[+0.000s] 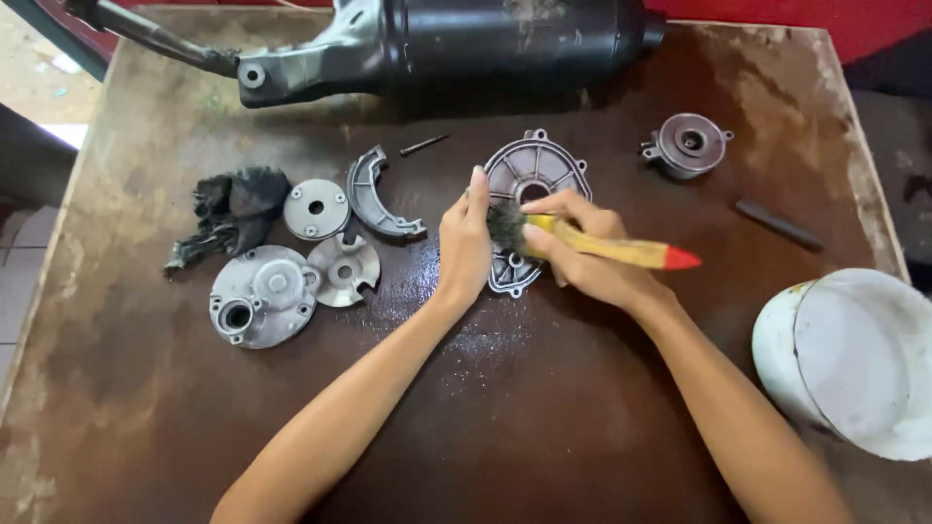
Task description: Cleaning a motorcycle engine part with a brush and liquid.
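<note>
One white bucket (854, 359) stands at the right edge of the brown surface (544, 427); what it holds cannot be told. The right hand (582, 254) has its grip closed around one yellow-handled brush (602, 247), bristles on a ribbed metal cover (529, 184) mid-surface. The left hand (464, 243) steadies that cover's edge, fingers closed against it. Five more metal parts, one black rag (231, 213) and one bolt (423, 145) lie around.
</note>
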